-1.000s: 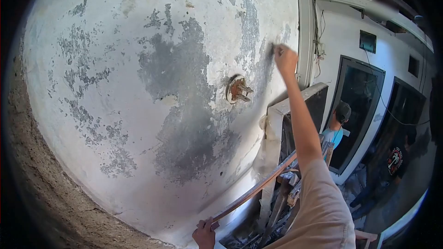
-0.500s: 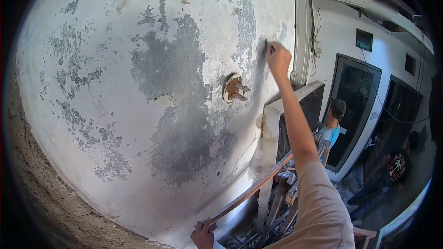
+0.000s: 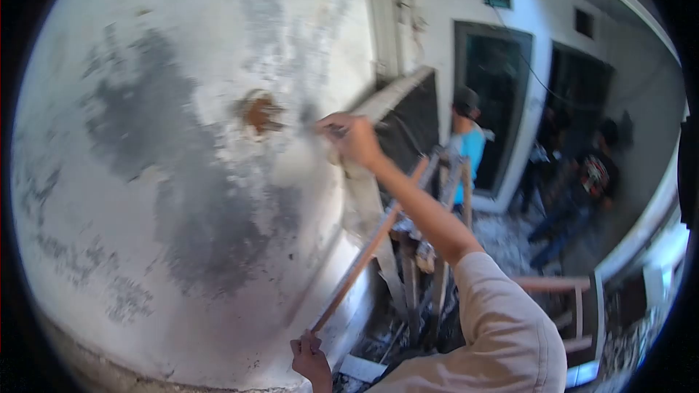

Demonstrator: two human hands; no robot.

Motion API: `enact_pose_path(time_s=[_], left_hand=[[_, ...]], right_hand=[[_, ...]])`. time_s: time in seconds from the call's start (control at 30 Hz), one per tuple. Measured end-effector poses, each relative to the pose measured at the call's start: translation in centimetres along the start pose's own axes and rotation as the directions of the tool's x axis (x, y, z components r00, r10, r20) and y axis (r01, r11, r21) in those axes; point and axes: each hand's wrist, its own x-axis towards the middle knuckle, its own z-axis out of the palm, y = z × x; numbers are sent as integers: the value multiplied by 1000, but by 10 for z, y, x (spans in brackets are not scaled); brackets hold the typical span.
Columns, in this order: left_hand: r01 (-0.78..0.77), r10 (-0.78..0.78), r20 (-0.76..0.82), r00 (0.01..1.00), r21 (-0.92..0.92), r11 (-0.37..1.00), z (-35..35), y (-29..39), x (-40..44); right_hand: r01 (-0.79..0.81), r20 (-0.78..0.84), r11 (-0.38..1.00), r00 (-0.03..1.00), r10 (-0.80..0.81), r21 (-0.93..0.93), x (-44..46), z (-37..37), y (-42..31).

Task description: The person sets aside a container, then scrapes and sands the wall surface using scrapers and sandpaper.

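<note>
My right hand (image 3: 351, 138) is closed near the patchy white and grey wall (image 3: 138, 225), at the end of an outstretched arm. Something small and dark shows between its fingers, too blurred to name. To its left a rusty round fitting (image 3: 260, 114) sits on the wall. Low in the view, my left hand (image 3: 312, 355) is wrapped round the lower end of a long thin wooden strip (image 3: 353, 273), which slants up to the right under my right forearm.
Behind my right arm stand a pale-edged dark panel (image 3: 415, 120) and upright wooden pieces (image 3: 409, 269). A person in a blue shirt (image 3: 472, 153) is beyond them; a person in a dark shirt (image 3: 595, 175) is farther right. A reddish wooden frame (image 3: 553, 284) lies at lower right.
The view has turned to the right. My right hand has come down the wall, from above the rusty fitting to about its level. My left hand still holds the strip.
</note>
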Motion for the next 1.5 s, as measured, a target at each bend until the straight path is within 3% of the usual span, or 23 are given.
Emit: enact_pose_path(time_s=[0.07,0.17,0.2,0.23,0.33,0.37,0.43,0.67,0.8,1.13,1.37,1.47,1.5], left_hand=[[-34,34,21,999,-5,999,-5,5,-2],[-18,18,7,1000,16,1000,-7,8,-1],[-13,13,10,1000,10,1000,-7,5,-1],[-4,4,9,1000,5,1000,-6,4,-1],[1,-3,-12,1000,-134,991,-3,6,0],[-15,16,7,1000,-135,991,-2,5,1],[-2,-4,63,998,106,994,-4,2,0],[-30,30,0,1000,81,996,0,5,-2],[47,-43,-51,998,84,995,-3,19,-6],[61,-51,-56,997,203,977,4,17,-12],[89,-85,-27,996,282,955,1,24,-9],[92,-87,-34,996,262,961,2,22,-8],[84,-79,-28,996,258,962,5,18,-10]], right_hand=[[-112,111,991,988,104,67,-47,-4,-4],[-163,226,973,966,125,162,-124,-13,-4],[-323,361,928,901,242,186,-150,-17,-1],[-363,407,912,875,262,192,-176,-21,1],[-545,455,806,793,406,230,-243,-43,-17],[-594,507,796,725,465,120,-263,-54,-22],[-651,553,754,664,504,93,-294,-67,-29],[-774,490,628,578,653,76,-352,-86,-66],[-822,589,566,493,641,72,-362,-89,-95],[-858,707,505,414,574,92,-424,-99,-132],[-915,601,386,375,705,118,-434,-133,-122],[-903,508,403,419,753,148,-440,-149,-117],[-929,483,329,369,794,169,-449,-151,-112]])
